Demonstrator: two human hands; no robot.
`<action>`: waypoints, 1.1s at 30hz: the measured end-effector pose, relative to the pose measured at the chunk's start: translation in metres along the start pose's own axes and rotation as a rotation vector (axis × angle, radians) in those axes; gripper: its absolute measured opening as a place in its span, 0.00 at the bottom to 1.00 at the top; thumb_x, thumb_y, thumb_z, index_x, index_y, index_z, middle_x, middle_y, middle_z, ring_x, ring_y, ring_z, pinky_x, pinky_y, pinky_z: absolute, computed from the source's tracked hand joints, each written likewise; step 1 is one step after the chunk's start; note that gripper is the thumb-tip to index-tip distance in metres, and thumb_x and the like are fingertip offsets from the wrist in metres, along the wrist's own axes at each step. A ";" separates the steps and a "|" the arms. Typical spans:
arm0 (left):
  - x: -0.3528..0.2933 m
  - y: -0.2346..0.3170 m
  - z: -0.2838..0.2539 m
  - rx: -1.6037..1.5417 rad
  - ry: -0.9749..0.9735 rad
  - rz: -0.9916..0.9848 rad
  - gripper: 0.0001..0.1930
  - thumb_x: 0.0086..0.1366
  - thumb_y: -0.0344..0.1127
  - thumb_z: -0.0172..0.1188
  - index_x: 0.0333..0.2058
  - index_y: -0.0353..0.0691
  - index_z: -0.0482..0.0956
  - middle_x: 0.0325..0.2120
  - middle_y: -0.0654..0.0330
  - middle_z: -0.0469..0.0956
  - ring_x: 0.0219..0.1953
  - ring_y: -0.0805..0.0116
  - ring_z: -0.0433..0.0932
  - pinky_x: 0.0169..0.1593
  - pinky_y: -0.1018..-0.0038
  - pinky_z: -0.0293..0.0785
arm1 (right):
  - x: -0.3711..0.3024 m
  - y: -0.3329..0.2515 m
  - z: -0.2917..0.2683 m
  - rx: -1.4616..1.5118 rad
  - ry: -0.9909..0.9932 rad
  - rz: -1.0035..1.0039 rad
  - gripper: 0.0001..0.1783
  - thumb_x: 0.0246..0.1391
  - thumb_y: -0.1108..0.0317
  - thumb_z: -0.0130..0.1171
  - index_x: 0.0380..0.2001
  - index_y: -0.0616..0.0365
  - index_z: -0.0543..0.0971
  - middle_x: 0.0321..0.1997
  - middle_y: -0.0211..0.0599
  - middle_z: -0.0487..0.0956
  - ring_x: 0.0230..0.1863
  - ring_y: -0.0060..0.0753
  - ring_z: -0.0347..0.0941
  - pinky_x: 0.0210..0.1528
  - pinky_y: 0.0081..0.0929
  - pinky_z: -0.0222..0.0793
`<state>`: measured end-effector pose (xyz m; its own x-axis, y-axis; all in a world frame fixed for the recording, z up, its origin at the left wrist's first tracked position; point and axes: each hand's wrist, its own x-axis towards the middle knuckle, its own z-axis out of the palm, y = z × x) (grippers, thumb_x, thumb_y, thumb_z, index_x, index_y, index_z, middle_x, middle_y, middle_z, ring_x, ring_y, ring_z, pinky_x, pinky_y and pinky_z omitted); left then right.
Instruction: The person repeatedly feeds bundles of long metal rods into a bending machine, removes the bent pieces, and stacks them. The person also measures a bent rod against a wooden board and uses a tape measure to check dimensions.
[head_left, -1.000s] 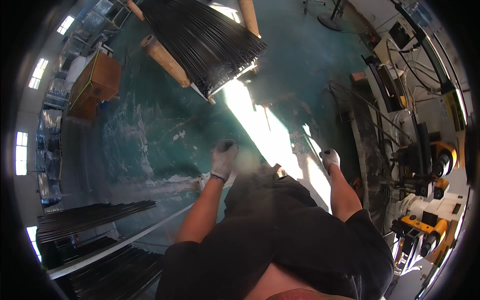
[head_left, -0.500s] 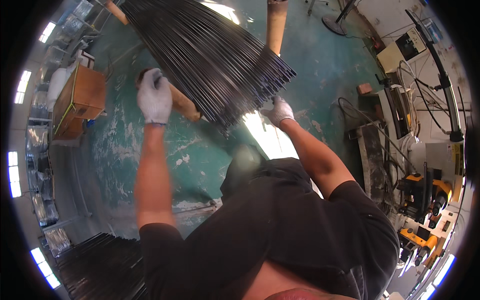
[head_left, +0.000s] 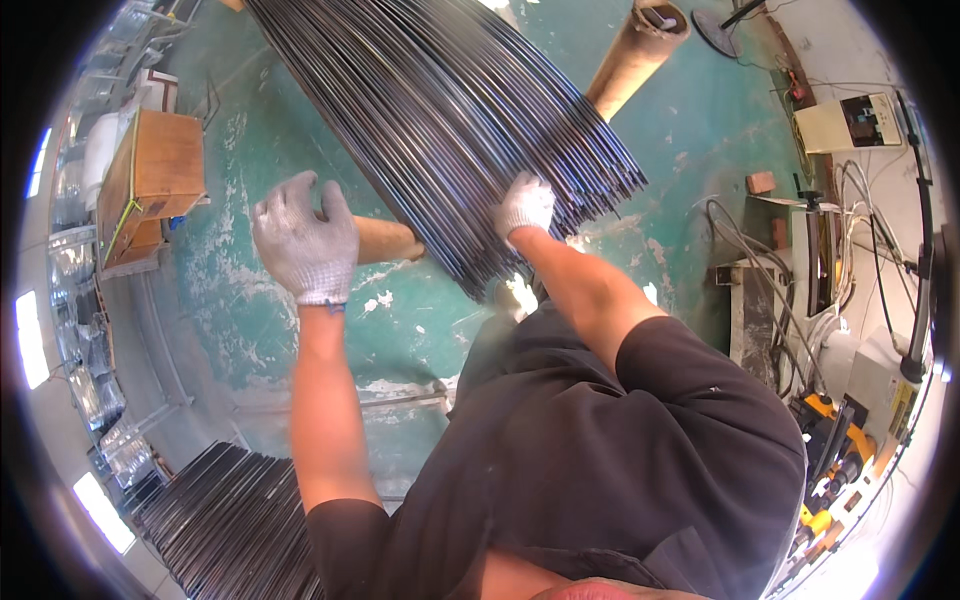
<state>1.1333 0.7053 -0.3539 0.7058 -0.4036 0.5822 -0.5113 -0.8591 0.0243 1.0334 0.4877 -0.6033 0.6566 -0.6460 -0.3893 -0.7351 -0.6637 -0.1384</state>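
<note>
A wide layer of long thin black rods (head_left: 430, 130) stretches from the far left toward me, its uneven ends fanned out in front of my body. My right hand (head_left: 525, 203), in a white knit glove, lies on the rods close to these ends, its fingers curled in on them. To the left of the rods, my gloved left hand (head_left: 305, 235) hangs with thumb and fingers apart, holding nothing. It is over the outer end of a brown tube (head_left: 385, 241) that sticks out from under the rods. A second brown tube (head_left: 640, 60), hollow at its end, juts out on the right.
Another pile of dark rods (head_left: 235, 520) lies at the lower left. A brown box (head_left: 165, 155) stands on the left by shelving with wrapped goods. Machinery with cables (head_left: 780, 270) lines the right side, and a round stand base (head_left: 715, 32) is at the far right.
My right hand has gone from just below the rod ends up onto the rods. My left hand has come back toward me slightly and its fingers have spread. The view has shifted too.
</note>
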 end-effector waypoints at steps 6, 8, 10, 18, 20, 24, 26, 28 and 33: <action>0.009 0.007 0.007 -0.015 0.030 -0.045 0.09 0.60 0.34 0.71 0.38 0.39 0.87 0.35 0.55 0.86 0.35 0.53 0.80 0.45 0.59 0.78 | 0.029 0.027 0.019 0.134 -0.111 -0.087 0.28 0.58 0.51 0.71 0.52 0.61 0.80 0.55 0.55 0.83 0.58 0.56 0.81 0.61 0.47 0.77; 0.010 0.006 0.007 0.000 0.049 -0.006 0.08 0.60 0.33 0.70 0.37 0.39 0.87 0.34 0.55 0.85 0.35 0.54 0.80 0.44 0.59 0.78 | 0.040 0.033 0.006 0.139 -0.217 -0.107 0.26 0.57 0.53 0.71 0.50 0.62 0.82 0.53 0.55 0.85 0.57 0.55 0.83 0.61 0.47 0.78; 0.011 0.007 0.006 -0.004 0.037 -0.016 0.07 0.60 0.33 0.70 0.37 0.39 0.86 0.32 0.56 0.84 0.34 0.54 0.79 0.43 0.59 0.78 | 0.046 0.032 -0.016 0.152 -0.284 -0.122 0.26 0.52 0.54 0.73 0.47 0.62 0.84 0.49 0.54 0.87 0.54 0.54 0.84 0.60 0.44 0.79; 0.004 0.006 0.006 0.000 0.020 -0.098 0.08 0.58 0.31 0.71 0.37 0.42 0.85 0.34 0.56 0.84 0.37 0.53 0.81 0.46 0.57 0.79 | 0.065 0.054 -0.042 0.421 -0.386 -0.125 0.51 0.43 0.48 0.84 0.65 0.68 0.77 0.63 0.56 0.82 0.64 0.48 0.80 0.68 0.37 0.74; 0.004 0.005 0.006 -0.007 0.061 -0.076 0.07 0.58 0.32 0.71 0.36 0.43 0.85 0.34 0.57 0.84 0.37 0.53 0.81 0.46 0.57 0.79 | 0.069 0.056 -0.048 0.397 -0.433 -0.154 0.54 0.42 0.47 0.85 0.67 0.69 0.75 0.65 0.56 0.80 0.66 0.49 0.79 0.70 0.36 0.72; 0.005 0.005 0.006 0.000 0.091 -0.034 0.07 0.60 0.32 0.70 0.37 0.40 0.86 0.33 0.57 0.84 0.33 0.55 0.80 0.42 0.60 0.78 | 0.066 0.060 -0.051 0.478 -0.423 -0.171 0.47 0.48 0.51 0.83 0.63 0.71 0.77 0.56 0.54 0.85 0.58 0.49 0.83 0.62 0.38 0.77; 0.005 0.005 0.006 -0.009 0.095 -0.027 0.07 0.60 0.32 0.70 0.37 0.40 0.86 0.32 0.57 0.84 0.33 0.55 0.80 0.43 0.60 0.78 | 0.063 0.063 -0.054 0.725 -0.565 -0.117 0.37 0.53 0.56 0.80 0.58 0.73 0.79 0.49 0.53 0.87 0.49 0.48 0.85 0.53 0.40 0.82; 0.002 0.006 0.004 -0.009 0.071 -0.065 0.06 0.59 0.32 0.69 0.36 0.43 0.86 0.33 0.57 0.84 0.36 0.53 0.80 0.44 0.59 0.79 | 0.059 0.068 -0.061 1.111 -0.858 -0.017 0.28 0.59 0.61 0.76 0.51 0.76 0.80 0.43 0.52 0.87 0.41 0.46 0.87 0.43 0.41 0.85; 0.000 0.004 0.004 -0.026 0.082 -0.076 0.06 0.58 0.34 0.70 0.35 0.45 0.86 0.34 0.58 0.84 0.37 0.52 0.81 0.45 0.58 0.79 | 0.042 0.068 -0.082 1.400 -1.021 -0.046 0.18 0.68 0.67 0.66 0.49 0.74 0.79 0.39 0.51 0.87 0.36 0.45 0.86 0.37 0.43 0.88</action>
<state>1.1328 0.7007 -0.3567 0.7011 -0.3100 0.6422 -0.4712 -0.8773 0.0910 1.0253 0.3846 -0.5540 0.7228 0.2084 -0.6589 -0.6609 0.4873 -0.5708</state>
